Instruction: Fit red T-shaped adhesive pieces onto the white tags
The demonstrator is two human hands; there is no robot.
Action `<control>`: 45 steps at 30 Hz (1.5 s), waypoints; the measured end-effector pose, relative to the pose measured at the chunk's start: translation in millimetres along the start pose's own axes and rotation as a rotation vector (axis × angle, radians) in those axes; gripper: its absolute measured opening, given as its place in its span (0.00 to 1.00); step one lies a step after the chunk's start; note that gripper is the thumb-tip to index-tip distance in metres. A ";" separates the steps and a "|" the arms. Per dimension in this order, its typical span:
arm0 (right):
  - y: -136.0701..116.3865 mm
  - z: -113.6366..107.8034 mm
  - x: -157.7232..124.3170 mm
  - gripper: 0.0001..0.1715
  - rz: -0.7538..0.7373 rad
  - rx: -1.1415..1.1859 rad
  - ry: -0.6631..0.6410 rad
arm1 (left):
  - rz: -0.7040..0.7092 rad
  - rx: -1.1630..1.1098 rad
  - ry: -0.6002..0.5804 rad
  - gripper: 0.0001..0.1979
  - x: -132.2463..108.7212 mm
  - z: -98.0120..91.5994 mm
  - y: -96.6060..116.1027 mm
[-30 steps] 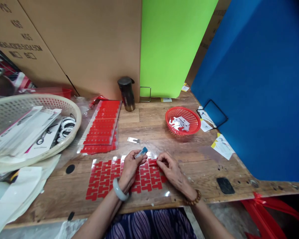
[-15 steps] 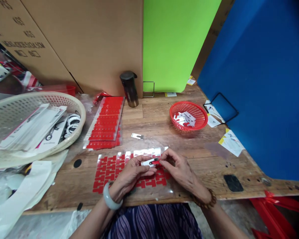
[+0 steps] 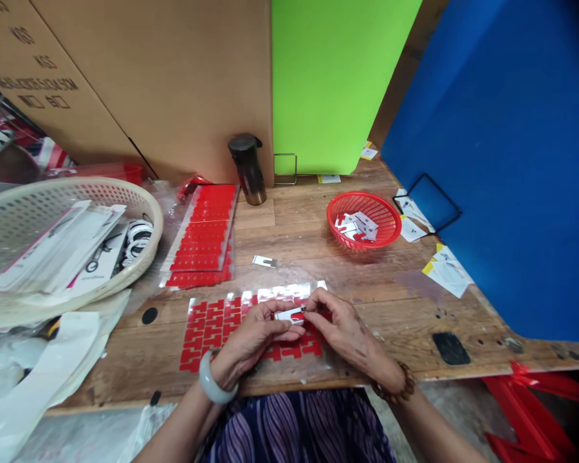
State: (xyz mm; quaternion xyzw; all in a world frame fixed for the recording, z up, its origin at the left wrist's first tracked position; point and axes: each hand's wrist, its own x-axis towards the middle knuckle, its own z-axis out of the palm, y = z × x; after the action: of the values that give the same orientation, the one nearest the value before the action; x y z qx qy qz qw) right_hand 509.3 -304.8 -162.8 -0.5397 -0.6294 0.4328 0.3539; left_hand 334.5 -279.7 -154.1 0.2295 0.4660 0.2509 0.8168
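My left hand pinches a small silver metal clip between thumb and fingers, just above a clear sheet of red T-shaped stickers lying on the wooden table. My right hand meets it from the right, fingertips pinched at the clip's right end. Whether a red sticker is between those fingertips I cannot make out. Both hands hover over the sheet's right half. Another loose metal clip lies on the table beyond the sheet.
A stack of red sticker sheets lies at the back left. A red basket holds several clips. A cream basket with packets sits at left. A dark cup, cardboard, green and blue panels stand behind.
One second ago the hands were apart, the right one peeling a red sticker off the sheet. They came together, and now the right fingertips press on the clip held in the left.
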 end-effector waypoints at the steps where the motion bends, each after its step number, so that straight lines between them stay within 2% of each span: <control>1: 0.2 0.2 -0.1 0.06 -0.002 0.000 0.000 | 0.006 0.000 -0.003 0.19 0.0 0.4 0.1; 27: 0.7 1.6 -1.1 0.06 0.003 -0.002 0.022 | -0.012 0.014 -0.010 0.18 2.3 -2.1 -1.9; 45: -3.6 4.3 -1.7 0.08 0.023 -0.014 0.037 | 0.010 0.056 0.000 0.23 2.7 -3.8 -4.6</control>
State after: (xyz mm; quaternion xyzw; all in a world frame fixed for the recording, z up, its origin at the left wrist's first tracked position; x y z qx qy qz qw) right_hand 504.3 -307.3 -161.1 -0.5573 -0.6194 0.4225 0.3568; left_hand 333.3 -281.0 -160.3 0.2545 0.4717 0.2419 0.8088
